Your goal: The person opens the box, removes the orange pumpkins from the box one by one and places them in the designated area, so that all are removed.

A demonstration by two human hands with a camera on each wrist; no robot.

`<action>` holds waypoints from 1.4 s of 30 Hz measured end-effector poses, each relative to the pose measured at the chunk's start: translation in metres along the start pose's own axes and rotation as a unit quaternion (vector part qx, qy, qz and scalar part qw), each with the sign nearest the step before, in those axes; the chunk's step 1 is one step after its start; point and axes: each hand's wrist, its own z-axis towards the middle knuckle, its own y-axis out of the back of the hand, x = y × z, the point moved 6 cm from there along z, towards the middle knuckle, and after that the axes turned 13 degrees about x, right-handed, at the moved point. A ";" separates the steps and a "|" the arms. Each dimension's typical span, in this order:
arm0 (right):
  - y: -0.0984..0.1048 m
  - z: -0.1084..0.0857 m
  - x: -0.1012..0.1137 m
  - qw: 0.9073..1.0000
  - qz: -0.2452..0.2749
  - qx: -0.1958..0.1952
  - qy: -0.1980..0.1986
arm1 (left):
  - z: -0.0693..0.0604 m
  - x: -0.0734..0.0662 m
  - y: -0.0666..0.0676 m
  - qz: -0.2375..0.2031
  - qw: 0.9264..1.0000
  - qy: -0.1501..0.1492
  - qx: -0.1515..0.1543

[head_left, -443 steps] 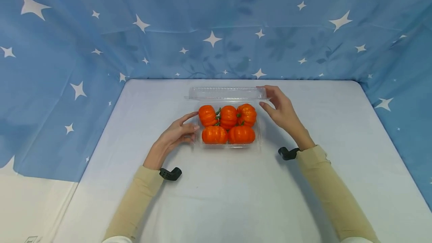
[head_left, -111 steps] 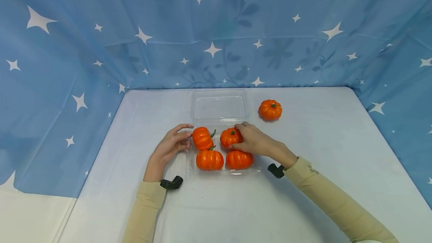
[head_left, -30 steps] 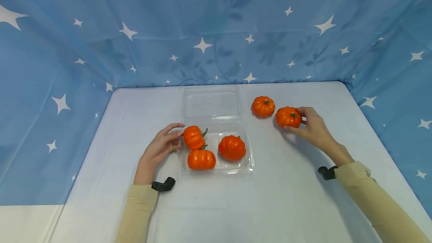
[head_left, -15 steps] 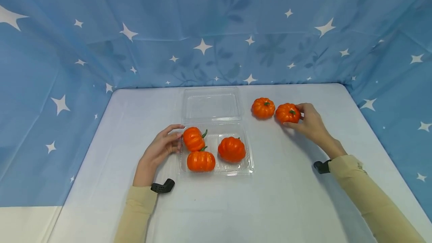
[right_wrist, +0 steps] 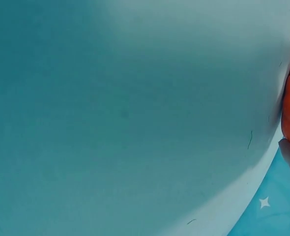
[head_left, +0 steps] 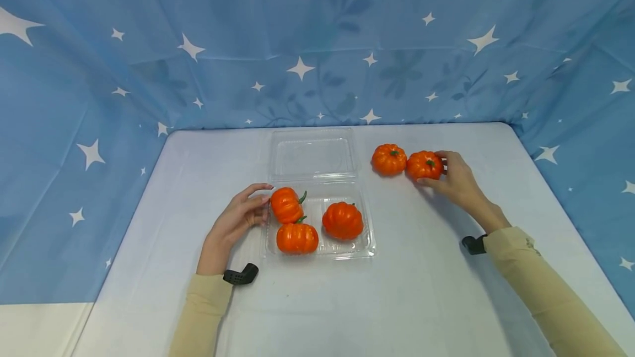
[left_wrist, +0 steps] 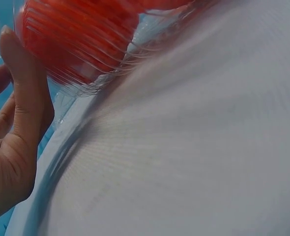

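Landmark: clear container [head_left: 313, 200], lying on the white table [head_left: 397, 296]; its clear lid [head_left: 313, 157] lies back flat along the container's far edge.

Right hand [head_left: 458, 183]: off the far right of the container, thumb on the near side and fingers on the right side of an orange pumpkin [head_left: 420, 165]; grip is clamped on this pumpkin, which sits on the table with its green stem up; the right wrist view catches only part of the pumpkin and one fingertip at its edge.

Second pumpkin [head_left: 388, 160]: on the table beyond the container's far right corner, stem up; just beside the gripped one, between it and the lid; contact between the two cannot be told for certain.

Left hand [head_left: 238, 216]: at the container's left wall; fingers loosely bent, thumb and fingers apart, not clamped on anything; in the left wrist view the thumb lies against the ribbed clear wall, orange showing through.

Inside the container, three pumpkins: far-left pumpkin [head_left: 285, 205], tipped, stem toward the container's right; near-left pumpkin [head_left: 296, 238], on its side just below that one; right-hand pumpkin [head_left: 342, 220], apart from both, in the container's right half.

Surroundings: blue star-patterned curtain [head_left: 317, 32] behind the container, past the table's far edge; black wrist devices [head_left: 241, 275] at both tan cuffs [head_left: 210, 292].
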 end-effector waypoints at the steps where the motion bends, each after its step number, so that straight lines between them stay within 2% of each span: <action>1: 0.000 0.000 0.000 1.000 -0.001 0.001 0.000 | 0.000 0.000 -0.001 -0.002 1.000 0.001 0.000; 9: -0.002 -0.001 0.000 0.999 -0.019 0.027 -0.005 | -0.002 0.003 -0.001 -0.008 1.000 -0.001 0.003; 16: 0.000 -0.009 0.005 1.000 -0.019 -0.003 0.011 | -0.001 0.005 -0.001 -0.009 1.000 0.000 0.000; 22: 0.005 -0.022 0.018 0.997 -0.027 -0.044 0.062 | 0.003 0.003 -0.001 -0.005 1.000 0.004 0.000; 27: 0.004 -0.032 0.036 0.988 -0.038 -0.086 0.125 | 0.002 0.002 -0.001 -0.008 1.000 0.005 0.001; 30: 0.003 -0.036 0.047 0.982 -0.045 -0.104 0.150 | 0.001 0.001 -0.001 -0.008 1.000 0.003 0.004; 33: 0.002 -0.038 0.058 0.979 -0.048 -0.107 0.164 | 0.000 0.001 -0.001 -0.007 1.000 0.001 0.005; 42: -0.004 -0.043 0.081 0.980 -0.039 -0.093 0.173 | 0.000 0.001 0.000 -0.011 1.000 -0.002 0.006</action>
